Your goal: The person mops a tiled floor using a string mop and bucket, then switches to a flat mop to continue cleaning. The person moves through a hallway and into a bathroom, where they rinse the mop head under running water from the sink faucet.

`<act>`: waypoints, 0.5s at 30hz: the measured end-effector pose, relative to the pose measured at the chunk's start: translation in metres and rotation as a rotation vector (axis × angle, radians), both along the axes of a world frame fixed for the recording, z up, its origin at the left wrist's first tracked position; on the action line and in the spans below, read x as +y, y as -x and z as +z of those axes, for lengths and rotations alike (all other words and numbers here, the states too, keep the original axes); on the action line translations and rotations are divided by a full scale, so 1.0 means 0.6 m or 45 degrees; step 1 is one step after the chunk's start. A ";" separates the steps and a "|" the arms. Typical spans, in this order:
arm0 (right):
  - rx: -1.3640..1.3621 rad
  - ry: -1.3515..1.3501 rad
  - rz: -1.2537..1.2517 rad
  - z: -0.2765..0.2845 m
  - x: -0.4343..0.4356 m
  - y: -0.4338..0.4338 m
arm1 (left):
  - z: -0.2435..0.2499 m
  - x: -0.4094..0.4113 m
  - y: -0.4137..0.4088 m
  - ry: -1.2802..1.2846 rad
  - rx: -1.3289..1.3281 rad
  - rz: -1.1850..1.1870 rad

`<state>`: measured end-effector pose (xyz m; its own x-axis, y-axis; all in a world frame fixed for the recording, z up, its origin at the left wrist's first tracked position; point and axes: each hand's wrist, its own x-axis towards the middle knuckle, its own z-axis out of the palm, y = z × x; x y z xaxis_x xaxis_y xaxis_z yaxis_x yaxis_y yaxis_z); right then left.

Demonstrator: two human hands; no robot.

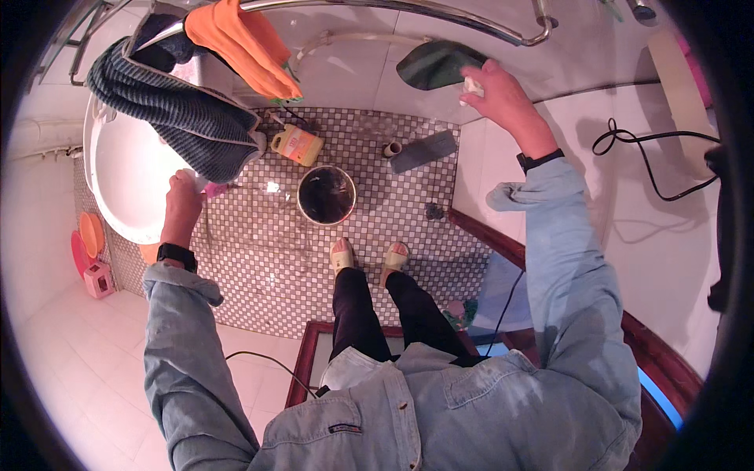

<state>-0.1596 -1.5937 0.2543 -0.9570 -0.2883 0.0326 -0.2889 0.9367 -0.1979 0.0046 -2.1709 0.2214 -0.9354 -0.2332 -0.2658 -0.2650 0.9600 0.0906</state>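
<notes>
My right hand (504,101) is raised at the tiled wall, its fingers closed around a small crumpled white wad (472,88), perhaps tissue or cloth. Right beside those fingers is a dark green, rounded flat piece (439,63) against the wall. My left hand (181,206) is at the near right rim of a white washbasin (132,171). Something whitish shows by its fingertips, but whether the hand grips it or only the rim is unclear. Above that hand a dark ribbed towel (182,109) hangs down over part of the basin.
An orange cloth (244,47) hangs from a chrome rail (400,7). On the mosaic floor stand a bucket (327,195) with dark contents, a yellow jug (297,145) and a grey slab (424,152). A black cable (642,140) loops at right. Pink and orange basins (92,234) lean at left.
</notes>
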 end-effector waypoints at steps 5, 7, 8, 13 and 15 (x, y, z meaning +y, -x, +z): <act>0.023 0.097 0.080 -0.020 0.011 0.004 | 0.006 -0.001 -0.001 0.020 -0.036 -0.014; 0.134 0.097 -0.046 -0.033 -0.004 -0.008 | 0.005 -0.004 0.002 0.068 -0.066 -0.086; 0.117 0.007 -0.098 -0.031 -0.011 -0.014 | -0.002 -0.010 0.004 0.107 -0.062 -0.102; 0.325 0.406 -0.133 -0.033 -0.007 -0.115 | -0.028 -0.023 -0.032 0.193 0.340 -0.290; 0.191 0.489 -0.087 -0.055 -0.007 -0.209 | -0.022 0.037 -0.065 0.050 0.567 -0.102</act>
